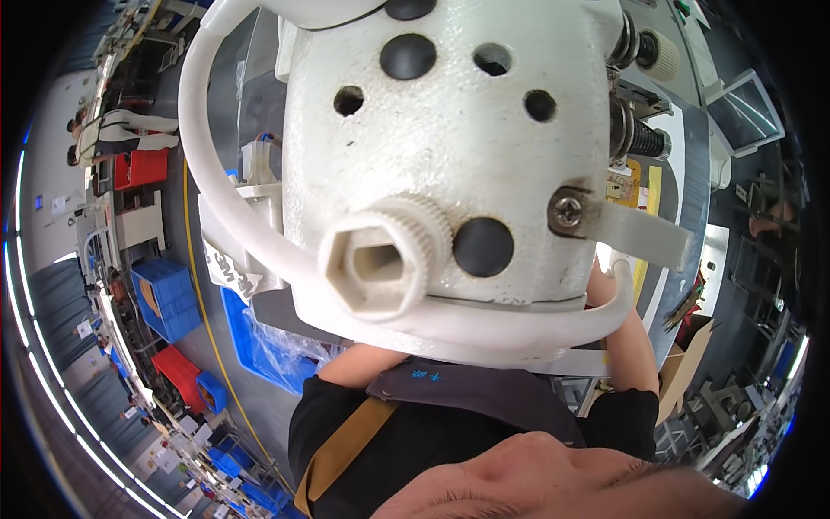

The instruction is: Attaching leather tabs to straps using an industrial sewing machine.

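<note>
A large white sewing machine head (467,156) fills the middle of the view, with black plugs and open holes in its casing. A ribbed white knob (380,259) with a hexagonal face sticks out at its lower left. The thick white tube (233,221) curves round the left side and under the casing. At the right, a flat metal bracket (640,238) is screwed on. My left forearm (363,367) and my right forearm (631,342) reach in behind the machine. Both my hands are hidden by it, so what they touch or hold does not show.
To the left lies a blue tray (242,333) with clear plastic bags. Blue crates (166,298) and a red bin (177,376) stand beyond a yellow floor line. Other people (121,138) are at far left. A cardboard box (683,368) and a framed panel (748,112) are right.
</note>
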Available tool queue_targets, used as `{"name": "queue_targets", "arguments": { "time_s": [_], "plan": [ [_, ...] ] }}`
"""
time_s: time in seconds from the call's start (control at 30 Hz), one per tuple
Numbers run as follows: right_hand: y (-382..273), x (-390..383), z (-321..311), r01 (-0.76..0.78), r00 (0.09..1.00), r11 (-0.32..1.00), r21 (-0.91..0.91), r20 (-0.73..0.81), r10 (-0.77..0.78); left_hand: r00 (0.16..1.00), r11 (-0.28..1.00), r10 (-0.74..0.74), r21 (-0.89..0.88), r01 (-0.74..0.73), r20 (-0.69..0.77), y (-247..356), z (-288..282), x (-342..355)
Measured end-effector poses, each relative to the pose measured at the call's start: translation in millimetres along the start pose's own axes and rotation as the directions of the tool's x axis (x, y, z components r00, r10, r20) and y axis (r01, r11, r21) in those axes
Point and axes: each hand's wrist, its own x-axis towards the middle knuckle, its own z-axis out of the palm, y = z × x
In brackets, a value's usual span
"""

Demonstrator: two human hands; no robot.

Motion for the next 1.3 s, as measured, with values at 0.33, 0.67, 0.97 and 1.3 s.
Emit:
{"name": "queue_targets", "arguments": {
  "time_s": [0.33, 0.67, 0.97, 1.3],
  "plan": [
    [-1.5, 0.3, -4.5, -0.084, 0.996, 0.994, 0.067, 0.007, 0.084, 0.999, 1.000, -0.024, 0.019, 0.023, 0.037, -14.1, -43.7, -24.2],
    [-3.5, 2.9, -5.9, -0.020, 0.998, 1.000, -0.024, 0.061, 0.022, 0.997, 0.998, -0.038, 0.051, 0.035, 0.067, -27.1, -68.1, -17.5],
    [1.8, -1.3, -2.2, -0.036, 0.999, 0.999, 0.001, 0.036, 0.036, 0.995, 0.995, -0.068, 0.078, 0.062, 0.073, -11.8, -59.0, -23.3],
    [7.7, -27.5, 5.5, -0.507, 0.861, 0.818, 0.272, 0.206, 0.465, 0.993, 0.990, -0.116, 0.087, 0.113, 0.027, 5.9, -20.4, -0.9]
  ]
}}
